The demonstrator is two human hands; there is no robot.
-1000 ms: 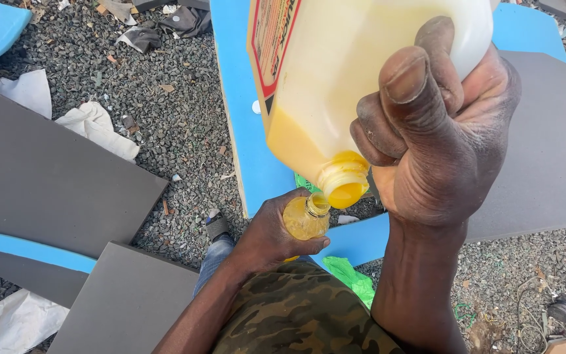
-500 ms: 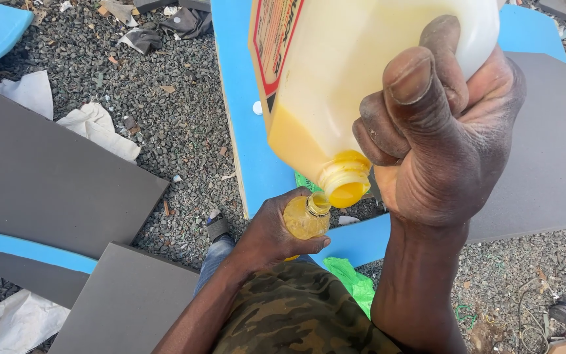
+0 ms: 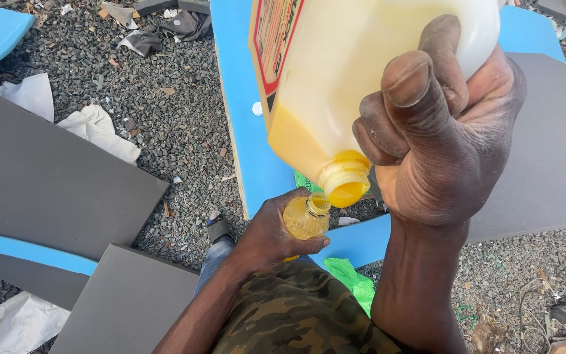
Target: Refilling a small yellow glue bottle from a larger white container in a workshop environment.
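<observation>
Above gravel: right hand (image 3: 447,141) clenched round large translucent plastic jug of yellow liquid (image 3: 335,85), tipped mouth-down.

Left hand (image 3: 276,233) closed about small clear plastic bottle (image 3: 306,217), held upright directly under the jug's spout, part-filled with the same yellow liquid. Jug likely heavy, sloshing, slick if wet; best held at its handle. Bottle light, thin-walled, squeezable; hold mid-body. Surroundings: blue foam sheet (image 3: 247,131), grey foam boards (image 3: 40,190), white rags (image 3: 99,131).
</observation>
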